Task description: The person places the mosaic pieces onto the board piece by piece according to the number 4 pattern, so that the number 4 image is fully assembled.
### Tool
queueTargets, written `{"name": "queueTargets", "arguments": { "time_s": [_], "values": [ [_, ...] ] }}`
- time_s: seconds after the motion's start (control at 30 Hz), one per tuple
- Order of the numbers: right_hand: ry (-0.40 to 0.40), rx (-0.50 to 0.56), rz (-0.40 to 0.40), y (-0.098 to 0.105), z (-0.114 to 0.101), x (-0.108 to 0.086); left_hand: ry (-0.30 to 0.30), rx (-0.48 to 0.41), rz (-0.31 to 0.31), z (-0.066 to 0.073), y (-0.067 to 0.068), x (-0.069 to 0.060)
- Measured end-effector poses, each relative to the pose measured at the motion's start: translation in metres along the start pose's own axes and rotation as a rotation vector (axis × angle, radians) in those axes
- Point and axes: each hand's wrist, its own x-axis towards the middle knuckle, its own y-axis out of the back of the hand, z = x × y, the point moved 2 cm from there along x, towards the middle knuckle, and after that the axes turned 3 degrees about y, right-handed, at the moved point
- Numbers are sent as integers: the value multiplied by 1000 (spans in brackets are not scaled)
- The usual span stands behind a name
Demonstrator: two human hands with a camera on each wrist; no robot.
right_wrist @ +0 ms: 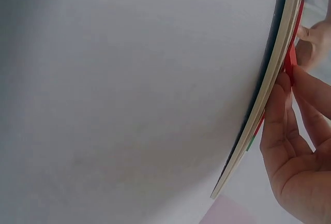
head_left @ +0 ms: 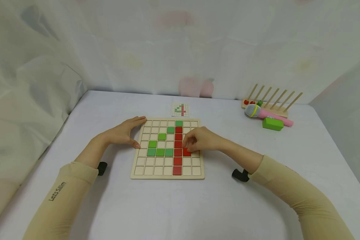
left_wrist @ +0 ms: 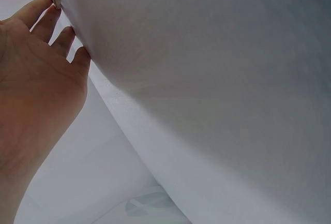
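Observation:
A square wooden grid board point(head_left: 168, 177) lies on the white-covered table. Its cells hold several red tiles point(head_left: 177, 161) in one column and several green tiles point(head_left: 160, 152) in a slanting line and a short row; together they look like a 4. My right hand point(head_left: 202, 138) pinches one red tile point(head_left: 187, 152) at a cell just right of the red column; in the right wrist view this red tile point(right_wrist: 290, 61) sits tilted between thumb and fingers. My left hand point(head_left: 120, 133) rests at the board's left side, fingers spread, fingertips and thumb touching its edge.
A small pattern card point(head_left: 180, 109) lies behind the board. At the back right are a wooden peg rack point(head_left: 283, 111) with small red and green pieces, a pink toy microphone point(head_left: 265, 114) and a green block point(head_left: 272, 124). White curtains border the table.

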Motion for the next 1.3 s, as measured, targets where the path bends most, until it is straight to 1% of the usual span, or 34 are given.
{"name": "queueTargets", "arguments": {
  "time_s": [0.17, 0.33, 0.6, 0.9, 1.07, 1.13, 1.2, 1.27, 1.3],
  "values": [
    [-11, -29, 5, -1, -3, -2, -2, 4, -1, 1, 1, 0],
    [-26, -35, 12, -1, -3, -2, 2, 2, -2, 2, 1, 0],
    [-21, -36, 15, -2, -4, -2, -4, 2, -6, 0, 0, 1],
    [-15, -74, 28, -2, -4, -3, -16, -3, -9, 1, 1, 4],
    [-10, -75, 35, 1, -1, -5, -21, 19, -15, 2, 1, 5],
    [-13, -100, 67, 6, 1, -9, -24, 45, -20, 2, 1, 4],
    [-24, -168, 126, 12, 1, -14, -27, 72, -21, 4, 2, 1],
    [-32, -280, 207, 20, 2, -22, -32, 110, -13, 8, 4, -2],
    [-41, -359, 250, 23, 3, -26, -36, 134, -5, 11, 5, -3]
  ]
}}
